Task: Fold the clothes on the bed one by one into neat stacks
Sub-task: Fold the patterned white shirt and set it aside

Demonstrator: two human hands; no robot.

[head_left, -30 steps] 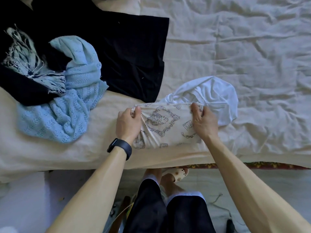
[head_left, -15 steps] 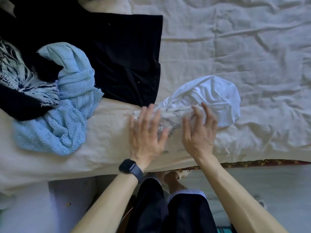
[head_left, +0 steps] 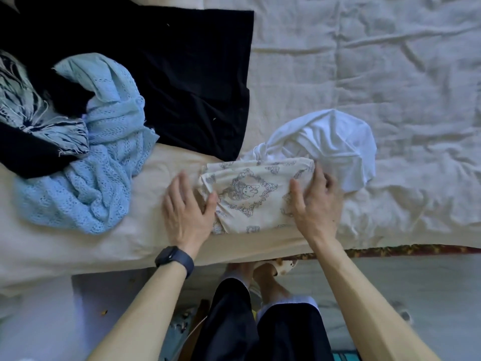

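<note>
A folded cream cloth with a grey cartoon print [head_left: 250, 196] lies near the bed's front edge. My left hand [head_left: 186, 212] rests flat beside its left end, the thumb touching the fabric. My right hand [head_left: 318, 201] lies with spread fingers over its right end, thumb on top. A crumpled white garment [head_left: 338, 142] sits just behind and to the right of the printed cloth, touching it. To the left lie a light blue knit [head_left: 104, 178], a black garment [head_left: 195, 87] spread flat, and a fringed dark-and-white scarf [head_left: 33, 121].
The wrinkled cream bedsheet [head_left: 390, 74] covers the right and far part of the bed. The bed's front edge runs just below my hands, and my legs and feet [head_left: 263, 287] stand on the floor against it.
A second ago both hands pinched the printed cloth's far edge. They then swept flat over it. Now they sit at its left and right ends, and the cloth lies folded smaller.
</note>
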